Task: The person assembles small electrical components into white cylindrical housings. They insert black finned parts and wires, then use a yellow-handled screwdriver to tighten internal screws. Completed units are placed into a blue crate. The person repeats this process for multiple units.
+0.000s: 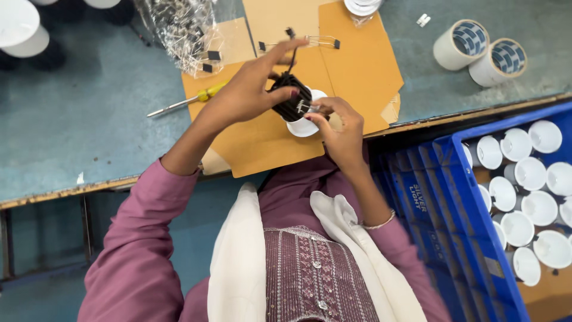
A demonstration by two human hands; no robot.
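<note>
Left hand (247,89): grips the black finned heat sink (290,97) from above.
Right hand (339,122): pinches a wire spring clip (305,108) at its side.
Lamp: white rim (302,126) below, over the cardboard sheet (351,59).
Nearby: yellow-handled screwdriver (187,100).
</note>
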